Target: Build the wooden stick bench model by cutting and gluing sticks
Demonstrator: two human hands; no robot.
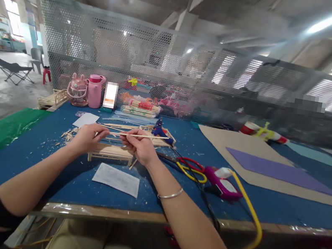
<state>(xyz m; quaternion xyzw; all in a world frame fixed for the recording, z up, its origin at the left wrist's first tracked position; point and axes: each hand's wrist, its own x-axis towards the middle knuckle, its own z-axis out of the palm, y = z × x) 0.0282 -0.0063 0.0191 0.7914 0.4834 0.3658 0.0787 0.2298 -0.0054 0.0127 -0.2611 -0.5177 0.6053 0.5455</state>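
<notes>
A thin wooden stick (151, 137) runs level between my two hands, above the table. My left hand (90, 135) pinches its left end. With fingers closed, my right hand (141, 143) grips it farther along, and its tip sticks out to the right. Just below the hands stands a small bench-like model made of wooden sticks (112, 153). Behind my right hand lie a blue glue gun (160, 131) and a small wooden frame, partly hidden. Nearer to me, a white paper sheet (117, 179) lies flat.
Scissors with red and yellow handles (192, 169) and a purple power socket (223, 183) with a yellow cord lie to the right. Beyond are beige and purple sheets (279, 171). Pink bottles (95, 92), a lit phone (110, 95) and bundled sticks (141, 107) stand near the mesh partition.
</notes>
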